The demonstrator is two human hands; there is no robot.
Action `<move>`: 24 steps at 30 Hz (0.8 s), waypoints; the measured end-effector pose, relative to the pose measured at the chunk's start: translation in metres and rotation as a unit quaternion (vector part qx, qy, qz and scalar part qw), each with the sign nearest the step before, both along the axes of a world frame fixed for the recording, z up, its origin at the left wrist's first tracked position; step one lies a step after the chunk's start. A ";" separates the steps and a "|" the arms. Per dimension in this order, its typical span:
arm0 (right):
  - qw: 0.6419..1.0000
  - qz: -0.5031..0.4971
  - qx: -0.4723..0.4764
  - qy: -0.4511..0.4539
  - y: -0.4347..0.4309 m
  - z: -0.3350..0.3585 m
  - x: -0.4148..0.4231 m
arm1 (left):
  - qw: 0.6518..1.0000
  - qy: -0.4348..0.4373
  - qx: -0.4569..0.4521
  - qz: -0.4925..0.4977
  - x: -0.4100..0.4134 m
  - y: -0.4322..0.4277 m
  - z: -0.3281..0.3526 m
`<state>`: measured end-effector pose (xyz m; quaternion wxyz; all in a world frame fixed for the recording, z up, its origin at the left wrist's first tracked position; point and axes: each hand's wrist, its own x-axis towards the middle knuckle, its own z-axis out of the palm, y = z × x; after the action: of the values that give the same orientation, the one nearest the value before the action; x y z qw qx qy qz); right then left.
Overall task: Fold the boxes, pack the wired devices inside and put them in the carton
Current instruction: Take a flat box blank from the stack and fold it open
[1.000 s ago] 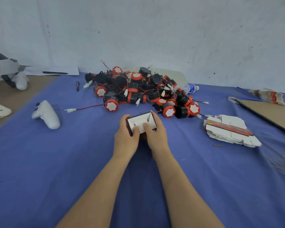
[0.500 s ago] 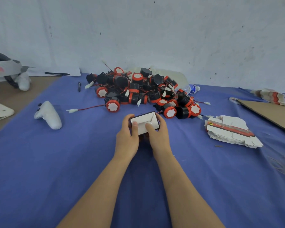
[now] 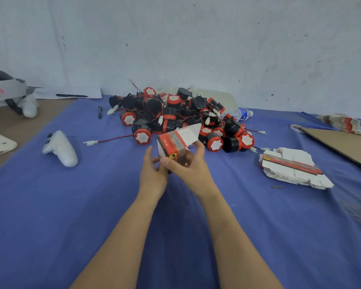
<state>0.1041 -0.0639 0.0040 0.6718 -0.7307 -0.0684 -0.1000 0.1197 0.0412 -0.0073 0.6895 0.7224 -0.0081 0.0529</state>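
Right hand (image 3: 193, 168) pinches the small box (image 3: 172, 145), flap open toward the far device pile (image 3: 181, 117); left hand (image 3: 152, 171), fingers relaxed, touches its left side.

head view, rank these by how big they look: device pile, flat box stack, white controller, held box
1. device pile
2. flat box stack
3. white controller and held box: alike; box likely nearer the camera, so unranked
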 end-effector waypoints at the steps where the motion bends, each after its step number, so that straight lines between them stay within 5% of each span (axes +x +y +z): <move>1: 0.999 -0.003 -0.051 -0.004 0.003 0.001 -0.002 | 1.000 0.003 -0.024 -0.003 -0.001 0.003 0.001; 3: 0.985 -0.044 -0.165 -0.029 0.007 0.004 -0.003 | 0.991 0.039 -0.123 -0.022 -0.003 0.008 0.004; 7: 0.950 -0.081 -0.294 -0.065 0.008 0.004 -0.005 | 0.914 0.136 -0.359 -0.129 -0.003 0.016 0.015; 11: 0.910 -0.042 -0.410 -0.044 0.012 0.003 -0.007 | 0.937 0.149 -0.281 -0.147 -0.004 0.006 0.013; 15: 0.902 -0.040 -0.426 -0.051 0.014 0.004 -0.009 | 0.960 0.120 -0.234 -0.099 -0.002 0.005 0.008; 18: 0.852 -0.087 -0.514 -0.043 0.013 0.002 -0.009 | 0.999 0.026 -0.037 0.013 -0.002 0.003 0.004; 20: 0.822 -0.089 -0.560 -0.052 0.013 0.000 -0.008 | 1.000 0.002 0.008 0.024 -0.002 0.004 0.003; 24: 0.904 -0.009 -0.423 -0.064 0.016 0.004 -0.010 | 0.999 0.005 -0.002 0.039 0.002 0.007 0.003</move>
<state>0.0944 -0.0483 0.0080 0.2931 -0.9387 -0.1410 -0.1142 0.1215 0.0482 -0.0046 0.6884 0.7209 0.0237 0.0765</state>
